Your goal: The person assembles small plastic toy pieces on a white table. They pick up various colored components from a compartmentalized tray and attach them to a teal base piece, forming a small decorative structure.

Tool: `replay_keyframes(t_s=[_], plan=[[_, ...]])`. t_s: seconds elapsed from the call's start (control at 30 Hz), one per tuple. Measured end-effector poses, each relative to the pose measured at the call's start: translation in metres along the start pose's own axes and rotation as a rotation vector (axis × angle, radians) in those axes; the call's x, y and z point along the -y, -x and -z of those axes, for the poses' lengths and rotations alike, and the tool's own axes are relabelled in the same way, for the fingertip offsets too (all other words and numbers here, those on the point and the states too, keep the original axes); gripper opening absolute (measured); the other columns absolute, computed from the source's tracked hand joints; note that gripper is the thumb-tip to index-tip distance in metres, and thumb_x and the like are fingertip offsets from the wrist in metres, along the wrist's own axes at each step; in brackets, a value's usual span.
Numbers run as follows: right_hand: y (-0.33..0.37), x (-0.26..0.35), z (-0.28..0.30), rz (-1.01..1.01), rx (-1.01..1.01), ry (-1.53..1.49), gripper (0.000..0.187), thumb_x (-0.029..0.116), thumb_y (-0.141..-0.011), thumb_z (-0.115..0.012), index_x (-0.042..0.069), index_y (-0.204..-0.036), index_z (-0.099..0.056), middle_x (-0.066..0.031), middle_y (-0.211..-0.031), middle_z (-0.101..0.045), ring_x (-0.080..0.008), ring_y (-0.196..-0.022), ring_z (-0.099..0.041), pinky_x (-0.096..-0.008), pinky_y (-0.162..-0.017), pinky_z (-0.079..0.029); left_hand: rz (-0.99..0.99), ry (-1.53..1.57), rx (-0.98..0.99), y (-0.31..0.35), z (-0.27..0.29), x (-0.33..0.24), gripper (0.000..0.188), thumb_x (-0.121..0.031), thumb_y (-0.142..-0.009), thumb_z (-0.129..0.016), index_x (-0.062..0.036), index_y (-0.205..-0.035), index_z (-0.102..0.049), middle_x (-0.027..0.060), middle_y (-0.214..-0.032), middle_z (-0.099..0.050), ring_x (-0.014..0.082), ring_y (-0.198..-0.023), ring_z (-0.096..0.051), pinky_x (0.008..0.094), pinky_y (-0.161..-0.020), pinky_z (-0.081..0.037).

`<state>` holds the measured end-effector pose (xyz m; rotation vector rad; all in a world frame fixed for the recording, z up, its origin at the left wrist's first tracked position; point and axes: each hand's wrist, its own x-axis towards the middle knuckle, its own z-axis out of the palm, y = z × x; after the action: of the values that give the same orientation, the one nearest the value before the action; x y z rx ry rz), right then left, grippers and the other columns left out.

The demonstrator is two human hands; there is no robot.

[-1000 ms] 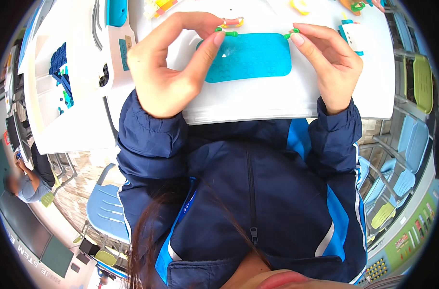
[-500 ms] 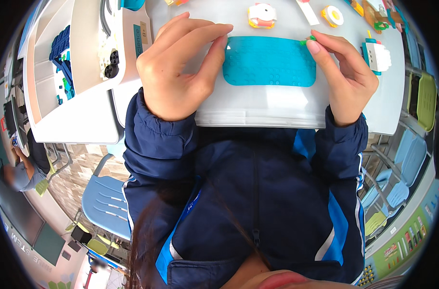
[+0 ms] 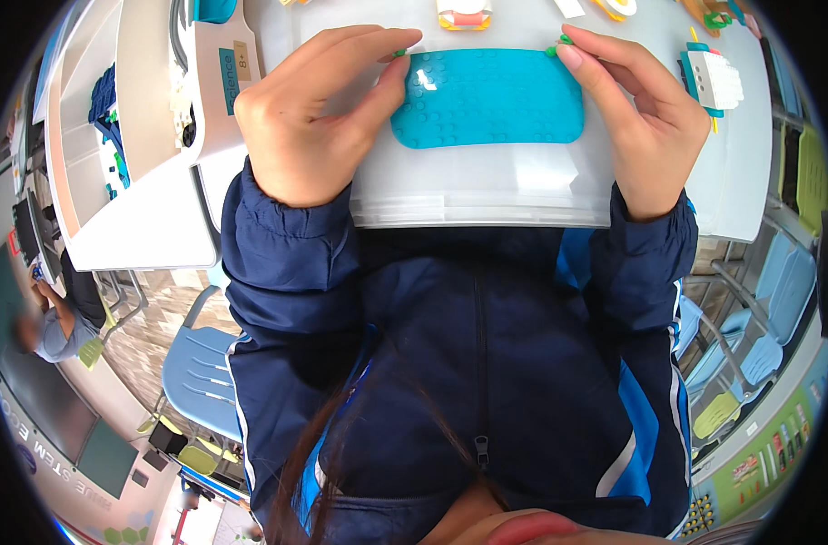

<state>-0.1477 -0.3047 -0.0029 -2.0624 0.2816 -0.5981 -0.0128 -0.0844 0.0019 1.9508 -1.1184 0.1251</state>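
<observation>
A single head-worn fisheye view looks steeply down from just above the person's own chest, so the dark blue jacket fills the lower half. The counter runs across the top of the picture, close to the lens, its near edge bent by the lens. Floor and chairs curve around both sides.

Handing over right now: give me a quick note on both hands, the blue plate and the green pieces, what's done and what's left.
Left hand: pinches a small green piece at the upper left corner of the blue studded plate.
Right hand: pinches another green piece at the upper right corner.
Plate lies flat on the clear box lid.
Done: both pieces brought to the corners.
Left: whether they are seated cannot be told.
</observation>
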Motion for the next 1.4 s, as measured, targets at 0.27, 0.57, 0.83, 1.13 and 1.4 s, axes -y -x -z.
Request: replay_keyframes(t_s=[0.27,0.57,0.83,1.13,1.4], plan=[[0.001,-0.007,0.005,-0.05,-0.032,-0.054,0.021,0.005,-0.089,-0.073,-0.002,-0.109,-0.074,-0.0086,-0.103,-0.074,-0.0127,-0.094,-0.069,-0.0238,-0.087,-0.054,0.167,-0.024,0.075,0.002,0.009,0.0,0.019,-0.001,-0.08,-0.079,-0.0019,-0.099,-0.077,0.0074,-0.098,-0.075,0.0156,-0.091,-0.071,0.0394,-0.105,-0.046],[0.003,-0.007,0.005,0.0,-0.049,-0.025,0.019,0.002,-0.088,-0.072,-0.002,-0.107,-0.074,-0.0085,-0.101,-0.074,-0.0126,-0.092,-0.068,-0.0238,-0.085,-0.055,-0.001,-0.257,0.042,0.0,0.008,0.0,0.025,-0.007,-0.073,-0.083,-0.0118,-0.097,-0.079,0.0001,-0.081,-0.067,0.0132,-0.084,-0.059,0.032,-0.095,-0.044],[-0.001,0.003,0.005,0.26,0.035,0.293,0.018,-0.003,-0.084,-0.073,-0.002,-0.101,-0.074,-0.0103,-0.092,-0.073,-0.0174,-0.087,-0.069,-0.0259,-0.081,-0.054,0.005,-0.223,0.029,0.001,0.004,0.002,0.026,-0.009,-0.071,-0.084,-0.0135,-0.097,-0.08,-0.0026,-0.081,-0.065,0.0123,-0.079,-0.056,0.0278,-0.079,-0.044],[0.002,0.004,0.002,0.167,-0.032,0.236,0.016,0.004,-0.079,-0.077,0.004,-0.095,-0.076,-0.0089,-0.087,-0.071,-0.0211,-0.08,-0.069,-0.0278,-0.071,-0.053,0.044,-0.252,0.001,0.005,0.005,-0.003,0.026,-0.014,-0.073,-0.083,-0.0163,-0.098,-0.08,-0.0034,-0.08,-0.068,0.0129,-0.074,-0.056,0.0289,-0.079,-0.044],[0.009,0.009,0.004,-0.008,-0.023,0.265,0.027,0.008,-0.081,-0.078,0.009,-0.107,-0.074,-0.0082,-0.097,-0.07,-0.0188,-0.095,-0.067,-0.0305,-0.082,-0.052,0.075,-0.09,-0.027,0.008,0.0,0.005,0.045,-0.012,-0.074,-0.08,-0.015,-0.119,-0.073,-0.0051,-0.086,-0.075,0.0131,-0.078,-0.059,0.0304,-0.085,-0.045]])
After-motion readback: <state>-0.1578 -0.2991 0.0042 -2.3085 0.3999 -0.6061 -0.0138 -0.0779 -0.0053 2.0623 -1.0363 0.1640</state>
